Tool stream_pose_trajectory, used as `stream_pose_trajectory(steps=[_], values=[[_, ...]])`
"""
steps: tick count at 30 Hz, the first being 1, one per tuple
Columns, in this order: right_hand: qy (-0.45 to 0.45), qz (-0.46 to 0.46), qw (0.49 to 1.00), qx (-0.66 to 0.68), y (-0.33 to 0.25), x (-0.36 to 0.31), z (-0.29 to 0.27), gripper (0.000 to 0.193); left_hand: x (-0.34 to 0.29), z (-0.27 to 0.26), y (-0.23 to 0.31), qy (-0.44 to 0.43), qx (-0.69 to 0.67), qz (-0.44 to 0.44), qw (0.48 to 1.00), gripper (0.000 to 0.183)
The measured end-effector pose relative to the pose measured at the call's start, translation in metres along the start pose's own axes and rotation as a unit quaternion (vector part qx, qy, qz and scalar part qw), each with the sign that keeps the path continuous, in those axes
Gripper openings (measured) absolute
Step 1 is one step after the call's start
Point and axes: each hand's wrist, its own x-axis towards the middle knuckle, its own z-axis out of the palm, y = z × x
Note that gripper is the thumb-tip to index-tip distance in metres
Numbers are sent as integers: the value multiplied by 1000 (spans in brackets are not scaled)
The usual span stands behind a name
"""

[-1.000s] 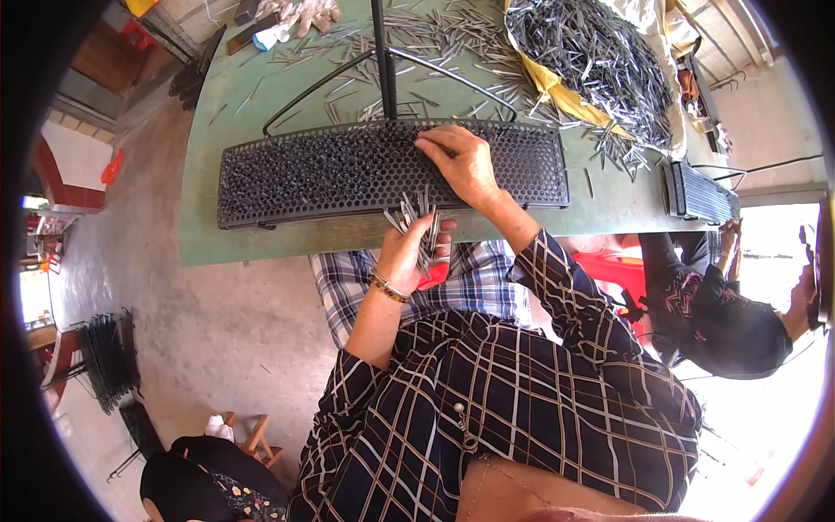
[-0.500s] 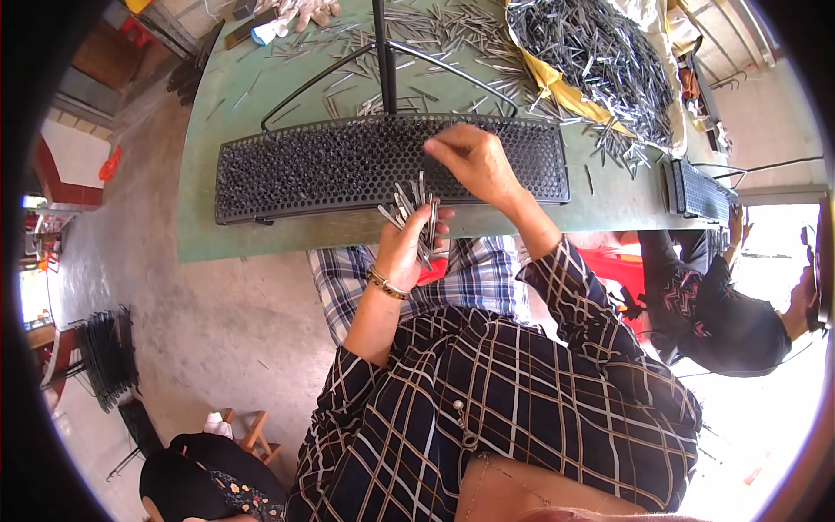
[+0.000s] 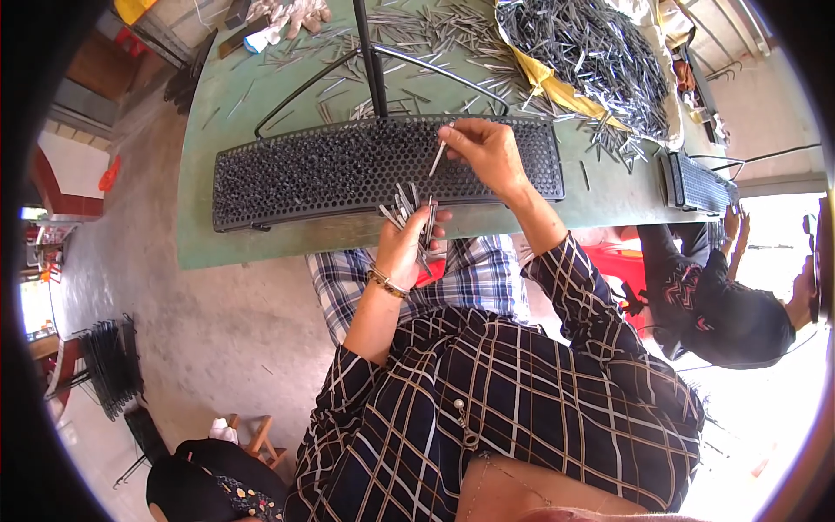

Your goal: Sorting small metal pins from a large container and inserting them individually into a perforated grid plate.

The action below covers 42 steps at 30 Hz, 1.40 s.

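1. Here's the right hand (image 3: pixel 491 157), thumb and forefinger pinched tight on one slim grey strip (image 3: pixel 438 158), shiny and straight, its free end pointing to seven o'clock.
2. The left hand (image 3: pixel 404 248) curls round a fanned bundle (image 3: pixel 404 202) of the same metallic strips, ends poking up toward eleven.
3. Beyond both, at twelve o'clock, sits the long dark tray (image 3: pixel 535 165), gently curved, honeycombed with round holes; its nine-o'clock half looks rougher and more crowded. Strip touching tray? Hard to judge from this angle.
4. Around them: green tabletop (image 3: pixel 200 200), black stand (image 3: pixel 374 78) rising at twelve across scattered strips, a heaped pile (image 3: pixel 596 74) in a yellow-edged sack between one and two, pale gloves (image 3: pixel 300 16) at eleven, a co-worker (image 3: pixel 731 300) at three. The right hand hides some holes.
5. Half a second ago that right hand was a blur; now its strip shows crisply, while the left keeps its bundle.
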Motion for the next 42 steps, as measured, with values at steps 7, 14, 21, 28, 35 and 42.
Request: stream_pose_trajectory(steps=[7, 14, 21, 28, 35, 42], values=[[45, -177, 973, -141, 2, 11, 7, 22, -4, 1, 1, 15, -30, -25, 999, 16], [41, -217, 963, -155, 4, 9, 12, 19, -9, 0, 6, -3, -80, -78, 994, 20], [21, -209, 967, -141, 11, 9, 16, 22, -11, 1, 9, -10, -75, -76, 994, 24], [24, -277, 934, -224, 20, 7, 18, 25, -11, 3, 8, -14, -69, -75, 995, 22], [-11, -377, 877, -299, 18, 9, 15, 22, -11, 3, 5, -39, -18, -64, 997, 24], [-77, -405, 850, -328, 15, 17, 9, 26, -9, 9, 14, -53, -3, -64, 997, 21]])
